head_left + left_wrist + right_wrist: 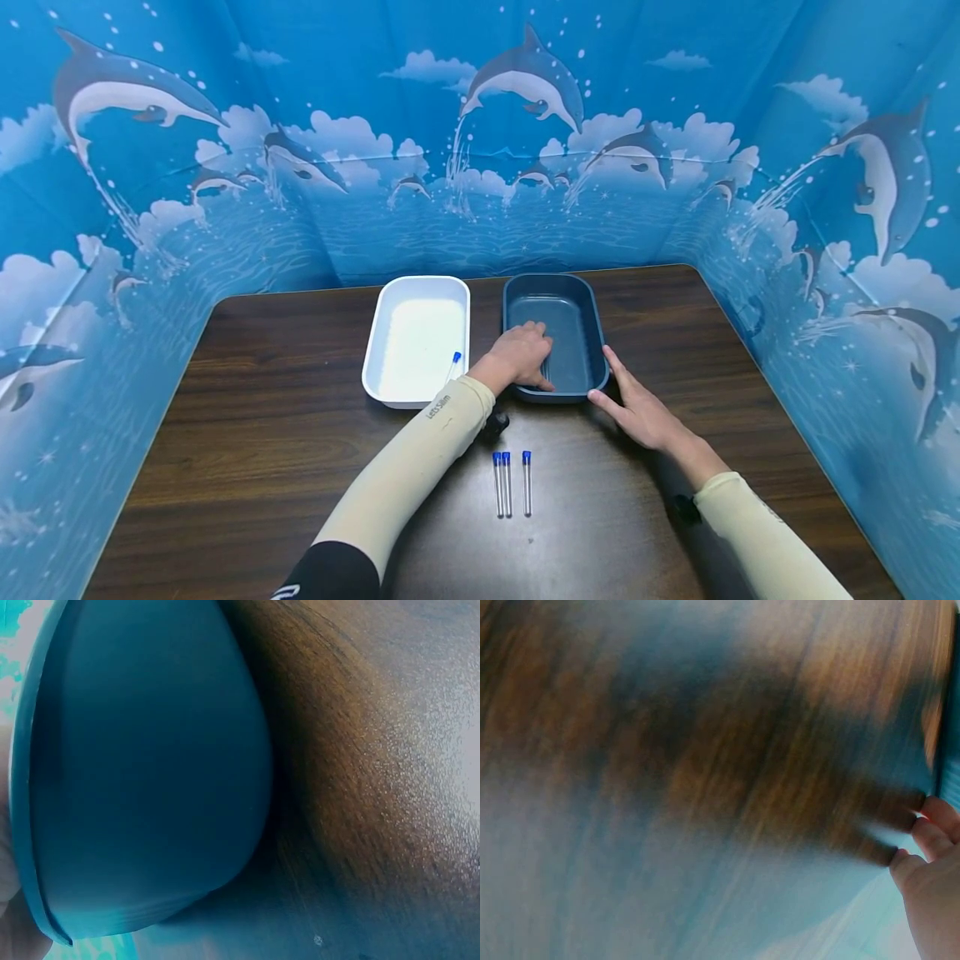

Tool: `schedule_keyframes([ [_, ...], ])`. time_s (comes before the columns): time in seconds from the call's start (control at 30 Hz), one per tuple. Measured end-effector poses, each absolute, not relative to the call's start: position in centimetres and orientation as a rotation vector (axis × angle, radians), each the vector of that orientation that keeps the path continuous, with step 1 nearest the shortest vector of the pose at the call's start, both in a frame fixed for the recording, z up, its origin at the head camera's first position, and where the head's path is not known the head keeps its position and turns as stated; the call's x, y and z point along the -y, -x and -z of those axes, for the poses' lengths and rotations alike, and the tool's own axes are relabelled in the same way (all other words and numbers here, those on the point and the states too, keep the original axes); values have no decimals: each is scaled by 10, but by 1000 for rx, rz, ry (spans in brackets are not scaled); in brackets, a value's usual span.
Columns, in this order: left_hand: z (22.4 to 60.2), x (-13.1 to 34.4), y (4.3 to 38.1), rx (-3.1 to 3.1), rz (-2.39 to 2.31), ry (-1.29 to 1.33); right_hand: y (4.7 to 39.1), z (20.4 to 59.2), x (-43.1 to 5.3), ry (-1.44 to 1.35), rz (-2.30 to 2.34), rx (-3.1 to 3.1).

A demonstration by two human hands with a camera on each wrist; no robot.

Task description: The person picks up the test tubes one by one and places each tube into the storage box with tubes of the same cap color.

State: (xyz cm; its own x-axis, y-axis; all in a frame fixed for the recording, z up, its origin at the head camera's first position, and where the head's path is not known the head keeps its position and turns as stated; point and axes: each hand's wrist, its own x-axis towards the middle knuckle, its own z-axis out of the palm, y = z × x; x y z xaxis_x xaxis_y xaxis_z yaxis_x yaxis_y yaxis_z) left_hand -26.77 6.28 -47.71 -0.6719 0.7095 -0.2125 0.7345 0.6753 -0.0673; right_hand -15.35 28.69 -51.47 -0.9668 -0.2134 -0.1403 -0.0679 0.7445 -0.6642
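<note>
My left hand (522, 357) reaches over the near left rim into a dark blue tray (567, 395), thumb and fingers spread apart and turned down. Thin clear lines show beside its palm, but I cannot tell whether it holds anything. My right hand (643, 414) rests its fingertips against the tray's right side near the front corner, with thumb and fingers extended. In the left wrist view the tray's outer wall (157, 765) fills much of the picture. The right wrist view shows the right fingers (930, 838) beside the tray edge.
To the left stands a white tray (367, 358) with a blue-capped clear tube (454, 364) leaning inside, partly behind the left forearm. Three similar capped tubes (508, 485) lie on the brown wooden table (255, 433) in front. A dolphin-print curtain (420, 217) surrounds the table's far sides.
</note>
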Motion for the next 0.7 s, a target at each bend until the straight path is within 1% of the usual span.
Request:
schedule_keyframes([
  [0.7, 477, -64, 266, -2718, 239, -1169, 154, 515, -288, 232, 1034, -2739],
])
